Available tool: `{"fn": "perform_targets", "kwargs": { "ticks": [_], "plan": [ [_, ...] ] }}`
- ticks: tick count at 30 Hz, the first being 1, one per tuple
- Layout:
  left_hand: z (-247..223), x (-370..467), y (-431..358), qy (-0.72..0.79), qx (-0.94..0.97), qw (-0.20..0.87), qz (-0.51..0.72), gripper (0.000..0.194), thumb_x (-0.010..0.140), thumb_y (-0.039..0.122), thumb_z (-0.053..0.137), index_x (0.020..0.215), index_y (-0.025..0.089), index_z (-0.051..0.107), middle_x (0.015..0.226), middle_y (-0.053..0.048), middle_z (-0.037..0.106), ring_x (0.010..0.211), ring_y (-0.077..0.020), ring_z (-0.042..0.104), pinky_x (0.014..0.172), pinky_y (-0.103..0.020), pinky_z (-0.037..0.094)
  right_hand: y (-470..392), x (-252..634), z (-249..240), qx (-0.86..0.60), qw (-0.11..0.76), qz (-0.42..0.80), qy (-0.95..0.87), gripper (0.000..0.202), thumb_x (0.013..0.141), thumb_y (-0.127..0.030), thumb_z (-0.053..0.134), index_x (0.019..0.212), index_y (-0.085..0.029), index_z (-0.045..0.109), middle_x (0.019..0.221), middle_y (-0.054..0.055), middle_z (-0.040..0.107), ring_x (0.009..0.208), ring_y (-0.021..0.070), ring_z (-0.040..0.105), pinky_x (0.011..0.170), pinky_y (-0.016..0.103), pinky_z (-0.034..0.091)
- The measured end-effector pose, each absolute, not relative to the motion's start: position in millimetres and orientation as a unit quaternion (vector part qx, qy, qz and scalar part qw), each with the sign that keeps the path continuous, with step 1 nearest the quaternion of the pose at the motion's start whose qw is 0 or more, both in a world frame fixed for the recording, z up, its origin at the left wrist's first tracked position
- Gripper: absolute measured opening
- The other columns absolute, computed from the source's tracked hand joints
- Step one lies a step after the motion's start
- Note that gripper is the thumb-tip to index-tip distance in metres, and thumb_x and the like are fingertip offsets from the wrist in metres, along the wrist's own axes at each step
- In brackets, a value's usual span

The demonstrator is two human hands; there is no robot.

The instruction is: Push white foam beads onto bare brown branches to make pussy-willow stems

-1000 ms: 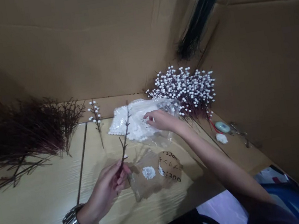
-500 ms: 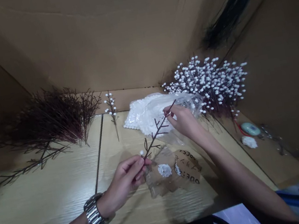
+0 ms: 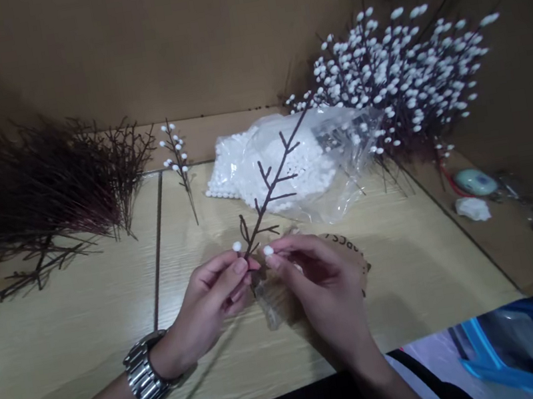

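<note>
A bare brown twig (image 3: pixel 270 191) with short side branches slants up to the right, its lower part pinched in my left hand (image 3: pixel 215 292). One white berry (image 3: pixel 237 246) sits on it just above my left fingertips. My right hand (image 3: pixel 323 285) pinches another white berry (image 3: pixel 268 250) between thumb and forefinger, close to the right side of the stem. Behind the twig lies a clear plastic bag (image 3: pixel 286 163) full of white berries. A piece of brown paper with printed letters (image 3: pixel 344 244) is partly hidden behind my right hand.
A heap of bare twigs (image 3: pixel 56 185) lies at the left. One berried twig (image 3: pixel 177 156) stands apart near the back. Many berried twigs (image 3: pixel 394 78) are piled at the right, near a green oval object (image 3: pixel 475 182) and a crumpled white piece (image 3: pixel 473 208). Cardboard walls (image 3: pixel 146 50) enclose the table.
My right hand has come back from the bag toward my left hand and now shows a white berry in its fingertips. The view has shifted closer. My left hand still holds the twig.
</note>
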State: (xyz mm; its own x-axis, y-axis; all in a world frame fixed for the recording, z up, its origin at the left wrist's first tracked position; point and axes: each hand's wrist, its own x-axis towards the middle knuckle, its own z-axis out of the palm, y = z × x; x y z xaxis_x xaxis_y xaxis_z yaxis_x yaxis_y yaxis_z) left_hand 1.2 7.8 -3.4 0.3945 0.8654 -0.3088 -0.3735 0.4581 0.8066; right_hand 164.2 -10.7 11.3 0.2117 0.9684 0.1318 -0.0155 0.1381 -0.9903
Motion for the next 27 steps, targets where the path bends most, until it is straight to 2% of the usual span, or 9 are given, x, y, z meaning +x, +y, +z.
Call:
{"fn": "perform_targets", "kwargs": {
  "ticks": [6, 12, 16, 21, 25, 27],
  "plan": [
    [-3.9, 0.0, 7.3, 0.367, 0.324, 0.774, 0.401, 0.017, 0.088, 0.036, 0.074, 0.086, 0.02, 0.075, 0.068, 0.003, 0.049, 0.057, -0.0075, 0.034, 0.047, -0.014, 0.029, -11.1, 154.9, 12.5, -0.506, 0.602, 0.428, -0.445, 0.017, 0.081, -0.015, 0.076, 0.093, -0.026, 0.075, 0.088, -0.002, 0.076, 0.08, 0.0121, 0.071, 0.075, 0.024, 0.059],
    [-4.6, -0.3, 7.7, 0.366, 0.323, 0.778, 0.395, 0.016, 0.088, 0.035, 0.074, 0.089, 0.02, 0.076, 0.075, 0.001, 0.056, 0.056, -0.0056, 0.035, 0.047, -0.015, 0.025, -10.4, 153.9, 11.4, -0.507, 0.608, 0.43, -0.434, 0.017, 0.081, -0.015, 0.075, 0.094, -0.026, 0.075, 0.086, -0.001, 0.077, 0.078, 0.0123, 0.072, 0.073, 0.023, 0.06],
    [-4.7, -0.5, 8.4, 0.361, 0.334, 0.778, 0.392, 0.017, 0.089, 0.036, 0.073, 0.089, 0.019, 0.076, 0.071, 0.002, 0.052, 0.054, -0.0059, 0.034, 0.046, -0.017, 0.023, -8.9, 154.8, 10.8, -0.51, 0.61, 0.433, -0.424, 0.016, 0.084, -0.016, 0.073, 0.096, -0.026, 0.076, 0.09, 0.0, 0.078, 0.081, 0.0133, 0.073, 0.074, 0.024, 0.061],
    [-5.3, -0.9, 8.1, 0.362, 0.345, 0.777, 0.383, 0.019, 0.09, 0.036, 0.071, 0.087, 0.018, 0.075, 0.065, 0.004, 0.046, 0.054, -0.0073, 0.032, 0.046, -0.018, 0.022, -6.7, 156.2, 13.6, -0.507, 0.614, 0.436, -0.42, 0.014, 0.085, -0.015, 0.07, 0.093, -0.025, 0.077, 0.085, 0.0, 0.077, 0.069, 0.013, 0.072, 0.063, 0.024, 0.06],
    [-6.5, -2.2, 7.5, 0.361, 0.35, 0.778, 0.377, 0.018, 0.091, 0.036, 0.071, 0.087, 0.019, 0.074, 0.065, 0.004, 0.047, 0.055, -0.0076, 0.031, 0.047, -0.02, 0.022, -5.5, 157.3, 14.3, -0.494, 0.61, 0.466, -0.407, 0.016, 0.085, -0.016, 0.069, 0.093, -0.026, 0.078, 0.09, 0.001, 0.079, 0.068, 0.0117, 0.071, 0.063, 0.024, 0.06],
    [-6.7, -2.6, 7.5, 0.359, 0.348, 0.781, 0.374, 0.018, 0.091, 0.037, 0.07, 0.087, 0.019, 0.074, 0.066, 0.004, 0.047, 0.055, -0.0076, 0.031, 0.047, -0.02, 0.021, -4.8, 158.3, 13.8, -0.491, 0.608, 0.479, -0.4, 0.016, 0.085, -0.016, 0.069, 0.092, -0.026, 0.078, 0.085, 0.0, 0.079, 0.068, 0.0121, 0.071, 0.064, 0.025, 0.06]
  ]
}}
